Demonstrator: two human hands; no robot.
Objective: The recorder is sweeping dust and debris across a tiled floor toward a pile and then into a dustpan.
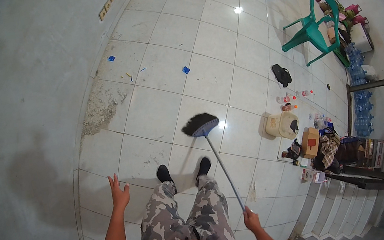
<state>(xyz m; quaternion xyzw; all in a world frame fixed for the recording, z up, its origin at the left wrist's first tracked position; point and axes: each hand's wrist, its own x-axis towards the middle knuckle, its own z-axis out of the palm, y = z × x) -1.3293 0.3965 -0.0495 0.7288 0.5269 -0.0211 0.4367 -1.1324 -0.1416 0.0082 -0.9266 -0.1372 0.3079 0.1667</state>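
My right hand [252,219] is wrapped round the grey handle of a broom [222,166]. The broom's blue head with dark bristles [200,124] is out in front of my feet, over the white tiles. On the other side, my left hand [120,194] is raised with its fingers apart, holding nothing. Farther ahead lie a blue wrapper [186,69] and a second blue wrapper [111,58]. A small yellow scrap [128,75] and other bits of litter are near the second one.
A grey wall [25,122] runs along my left, with crumbled debris [99,110] at its foot. To the right are a green plastic chair [312,33], black sandals [282,75], bottles [286,99], a cream bin [282,125], a cardboard box [310,143] and steps [339,212].
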